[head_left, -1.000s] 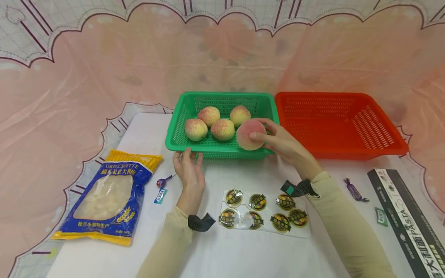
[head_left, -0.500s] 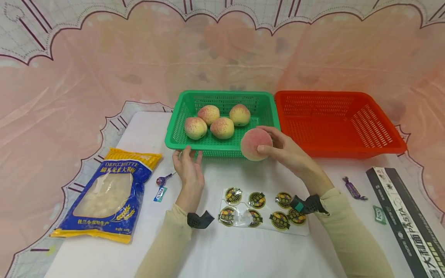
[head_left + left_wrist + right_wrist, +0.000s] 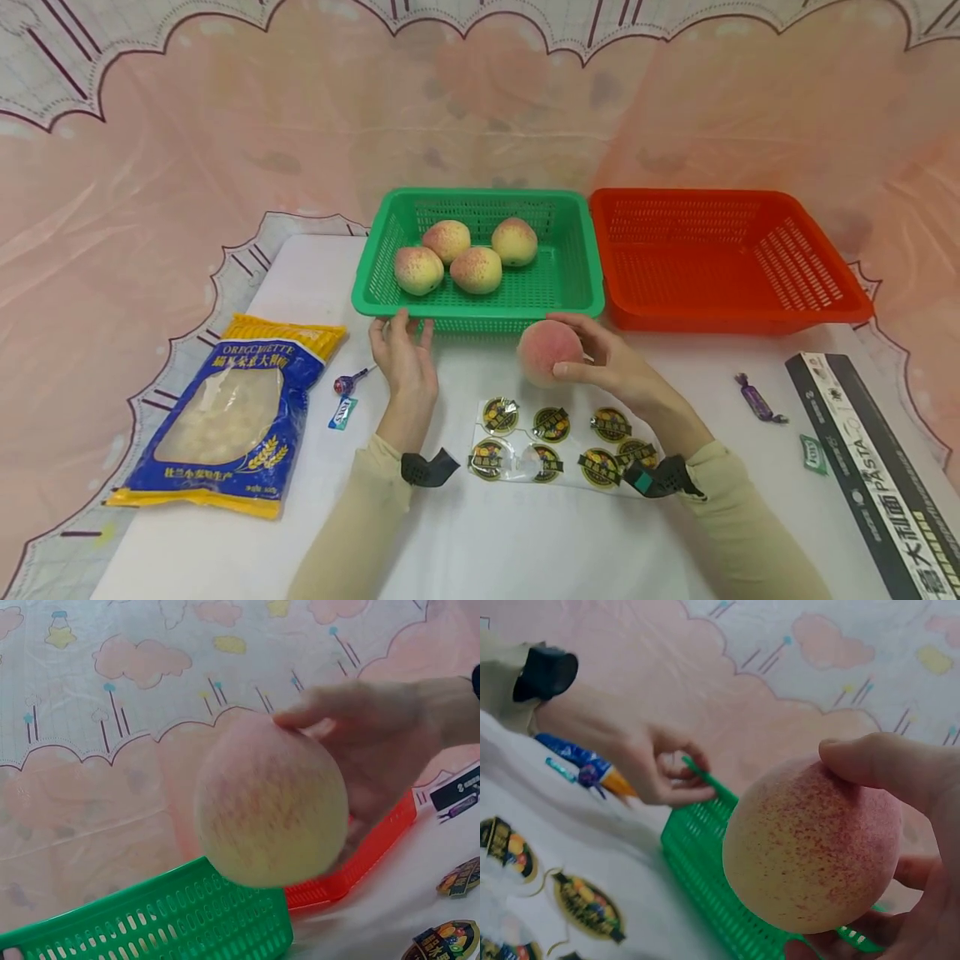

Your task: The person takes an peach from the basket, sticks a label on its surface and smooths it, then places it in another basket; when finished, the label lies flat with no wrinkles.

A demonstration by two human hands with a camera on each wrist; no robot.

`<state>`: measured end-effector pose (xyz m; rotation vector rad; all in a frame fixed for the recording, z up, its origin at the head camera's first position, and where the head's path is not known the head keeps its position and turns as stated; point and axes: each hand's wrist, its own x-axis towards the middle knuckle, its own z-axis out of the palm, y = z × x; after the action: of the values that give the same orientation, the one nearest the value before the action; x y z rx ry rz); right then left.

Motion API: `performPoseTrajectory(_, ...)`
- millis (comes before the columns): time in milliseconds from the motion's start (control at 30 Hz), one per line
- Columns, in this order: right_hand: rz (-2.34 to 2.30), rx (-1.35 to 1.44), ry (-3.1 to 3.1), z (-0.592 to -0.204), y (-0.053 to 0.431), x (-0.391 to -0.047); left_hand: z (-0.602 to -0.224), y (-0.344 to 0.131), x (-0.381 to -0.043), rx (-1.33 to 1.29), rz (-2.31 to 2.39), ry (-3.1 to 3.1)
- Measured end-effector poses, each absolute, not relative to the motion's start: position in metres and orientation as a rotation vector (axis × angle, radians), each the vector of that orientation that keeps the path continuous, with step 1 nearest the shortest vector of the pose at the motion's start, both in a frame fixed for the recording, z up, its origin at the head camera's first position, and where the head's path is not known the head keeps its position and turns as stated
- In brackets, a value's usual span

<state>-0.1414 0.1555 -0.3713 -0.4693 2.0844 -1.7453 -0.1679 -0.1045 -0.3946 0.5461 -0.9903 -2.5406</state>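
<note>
In the head view my right hand (image 3: 633, 373) holds a pink and yellow peach (image 3: 550, 353) in front of the green basket (image 3: 558, 287), above the table. The right wrist view shows the thumb on top of this peach (image 3: 810, 847) and fingers beneath it. My left hand (image 3: 409, 377) is at the basket's front rim, left of its middle. In the right wrist view the left hand (image 3: 641, 754) pinches the rim between thumb and fingers. Several more peaches (image 3: 477, 271) lie in the basket's left and middle part.
A red basket (image 3: 690, 279) adjoins the green one. A sheet of round stickers (image 3: 551, 425) lies below the right hand. To the left are an orecchiette bag (image 3: 217, 417), a lollipop (image 3: 345, 384) and a small packet (image 3: 342, 413). A wrapped candy (image 3: 757, 400) and pasta box (image 3: 862, 467) lie right.
My right hand has carried the peach from over the basket's front right corner toward me, past the rim. The left hand stays at the rim.
</note>
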Motion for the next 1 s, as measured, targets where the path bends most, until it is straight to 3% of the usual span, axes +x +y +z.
performPoseTrajectory(267,-1.612,-0.245,2.186,-0.401,0.158,-0.146,-0.405,-0.103,-0.168,0.529,-2.675,-0.959)
performPoseTrajectory(400,-1.536,-0.186,2.235,-0.409,0.160,-0.148,-0.420,-0.096,-0.162,0.481,-2.769,-1.552)
performPoseTrajectory(533,-1.492,-0.178,2.258,-0.413,0.160,-0.148,-0.432,-0.088,-0.156,-0.232,-2.043,-2.743)
performPoseTrajectory(633,-1.465,-0.182,2.275,-0.414,0.161,-0.147,-0.433,-0.083,-0.153,-0.738,-1.365,-3.008)
performPoseTrajectory(767,-1.426,-0.185,2.283,-0.414,0.162,-0.147,-0.424,-0.082,-0.152,-1.005,-1.028,-3.122)
performPoseTrajectory(1000,-1.363,-0.263,2.276,-0.409,0.163,-0.149,-0.406,-0.086,-0.160,-1.197,-0.933,-3.252)
